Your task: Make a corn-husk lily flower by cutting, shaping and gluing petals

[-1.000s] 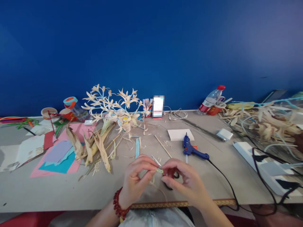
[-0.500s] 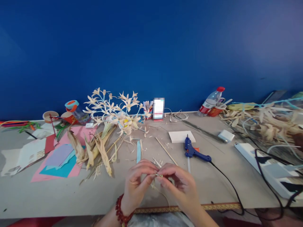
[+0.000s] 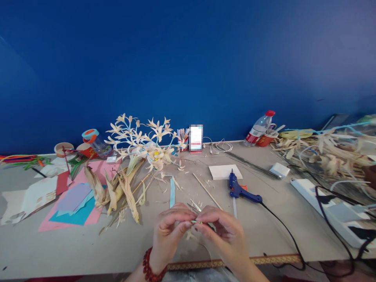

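My left hand [image 3: 173, 227], with a red bead bracelet at the wrist, and my right hand [image 3: 225, 231] meet over the table's front part. Thumb and fingertips of both are pinched on a small pale strip [image 3: 196, 222], which looks like corn husk; most of it is hidden by the fingers. Just beyond the fingertips lie scissors [image 3: 194, 205], partly covered by my hands. A light blue paper strip [image 3: 172, 192] lies past my left hand, and a thin pale stick [image 3: 207, 190] past my right.
Husk flowers on blue stems [image 3: 147, 137] stand at the back left, behind dried corn husks [image 3: 126, 192] and coloured paper [image 3: 73, 199]. A blue glue gun [image 3: 242, 190] lies right of centre, its cord running towards a white power strip [image 3: 320, 207]. A bottle [image 3: 260, 129] leans at the back.
Both hands keep their pinch on the small strip, with slight finger movement. The whole view has shifted a little, so most things sit slightly lower.
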`<state>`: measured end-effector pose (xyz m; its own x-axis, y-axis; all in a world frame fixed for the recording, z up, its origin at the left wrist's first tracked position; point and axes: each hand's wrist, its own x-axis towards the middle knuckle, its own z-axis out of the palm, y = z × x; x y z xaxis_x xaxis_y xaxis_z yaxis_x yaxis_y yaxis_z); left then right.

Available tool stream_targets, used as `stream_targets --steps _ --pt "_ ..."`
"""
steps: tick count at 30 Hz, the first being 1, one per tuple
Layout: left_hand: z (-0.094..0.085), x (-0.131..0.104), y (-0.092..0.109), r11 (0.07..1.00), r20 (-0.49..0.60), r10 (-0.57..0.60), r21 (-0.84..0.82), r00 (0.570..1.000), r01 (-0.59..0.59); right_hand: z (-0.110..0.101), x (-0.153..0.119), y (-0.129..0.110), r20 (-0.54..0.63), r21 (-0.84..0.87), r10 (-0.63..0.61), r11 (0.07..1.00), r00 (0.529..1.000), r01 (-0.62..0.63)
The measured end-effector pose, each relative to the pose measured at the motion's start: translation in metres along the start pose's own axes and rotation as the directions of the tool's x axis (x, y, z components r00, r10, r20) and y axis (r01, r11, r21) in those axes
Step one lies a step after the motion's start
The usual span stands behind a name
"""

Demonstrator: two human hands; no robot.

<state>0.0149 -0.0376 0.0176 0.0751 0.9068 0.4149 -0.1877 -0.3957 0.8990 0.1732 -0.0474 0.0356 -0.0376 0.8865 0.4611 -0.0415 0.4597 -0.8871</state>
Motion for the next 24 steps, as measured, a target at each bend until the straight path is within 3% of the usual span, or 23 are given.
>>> stream_targets --steps 9,16,24 --pt "0.000 0.000 0.002 1.000 0.023 -0.001 -0.012 1.000 0.001 -0.003 -0.002 0.000 0.001 0.013 0.021 1.000 1.000 -0.021" --pt "-0.008 -0.004 0.005 0.981 -0.006 -0.151 0.121 0.989 0.151 -0.007 -0.001 -0.001 -0.047 0.094 0.163 0.983 0.985 -0.158" --pt "-0.011 -0.008 0.006 0.972 0.053 -0.120 0.210 0.991 0.106 -0.007 0.002 -0.001 -0.047 0.105 0.053 0.993 0.997 -0.048"
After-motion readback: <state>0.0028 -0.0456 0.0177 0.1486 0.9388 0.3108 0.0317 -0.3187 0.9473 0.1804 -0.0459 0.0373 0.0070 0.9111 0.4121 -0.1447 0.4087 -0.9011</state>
